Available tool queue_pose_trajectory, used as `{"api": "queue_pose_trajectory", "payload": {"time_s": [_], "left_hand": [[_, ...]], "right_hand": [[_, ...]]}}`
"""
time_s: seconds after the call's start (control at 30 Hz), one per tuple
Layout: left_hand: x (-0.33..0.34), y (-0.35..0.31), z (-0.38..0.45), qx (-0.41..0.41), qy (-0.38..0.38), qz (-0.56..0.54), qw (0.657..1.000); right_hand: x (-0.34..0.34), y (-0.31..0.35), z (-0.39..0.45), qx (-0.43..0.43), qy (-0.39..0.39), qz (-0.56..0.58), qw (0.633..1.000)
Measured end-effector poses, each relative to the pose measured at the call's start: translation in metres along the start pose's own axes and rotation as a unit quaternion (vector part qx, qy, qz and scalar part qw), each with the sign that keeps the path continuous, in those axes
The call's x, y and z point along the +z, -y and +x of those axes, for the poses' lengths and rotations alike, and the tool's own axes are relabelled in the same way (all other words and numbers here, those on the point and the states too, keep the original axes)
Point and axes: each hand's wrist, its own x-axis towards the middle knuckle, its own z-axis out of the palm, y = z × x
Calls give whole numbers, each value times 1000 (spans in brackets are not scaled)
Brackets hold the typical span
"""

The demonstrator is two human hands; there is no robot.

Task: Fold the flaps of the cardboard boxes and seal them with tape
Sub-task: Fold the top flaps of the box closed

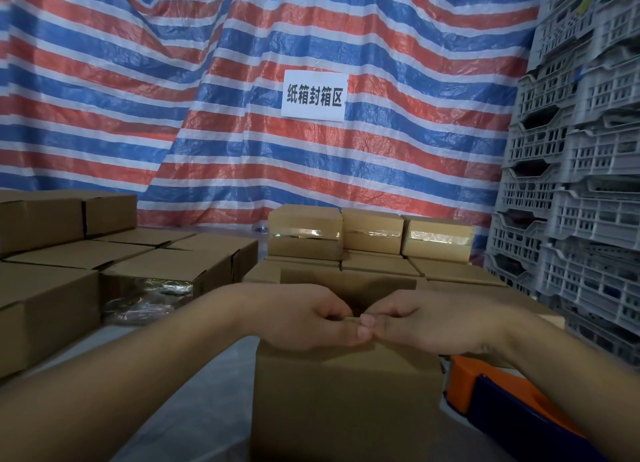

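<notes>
Against a striped red-white-and-blue tarpaulin [173, 98], left hand [304, 318] and right hand [429, 323] pinch the open brown cardboard box [346, 402] near flap mid-worktop, both grips narrow; pressing evenly should keep edges square.

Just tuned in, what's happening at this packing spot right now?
A person is closing an open cardboard box right in front of them. The left hand and right hand meet thumb to thumb at its near top edge, fingers curled over the near flap. The box is still open behind the hands and carries no tape yet. An orange and blue tape dispenser lies untouched to the right. Sealed boxes are stacked behind, with more boxes on the left.
</notes>
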Motion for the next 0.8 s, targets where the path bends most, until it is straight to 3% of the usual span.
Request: {"api": "queue_pose_trajectory", "payload": {"time_s": [0.3, 0.53, 0.7, 0.8], "left_hand": [[9, 3, 0, -11, -40, -44, 998], [15, 3, 2, 2, -143, 11, 990], [11, -2, 0, 10, -173, 68, 983], [13, -5, -3, 15, -220, 100, 970]], "right_hand": [[8, -6, 3, -33, -35, 34, 998], [21, -19, 5, -56, -117, 118, 984], [22, -23, 6, -78, -212, 3, 974], [21, -21, 7, -79, -217, -17, 973]]}}
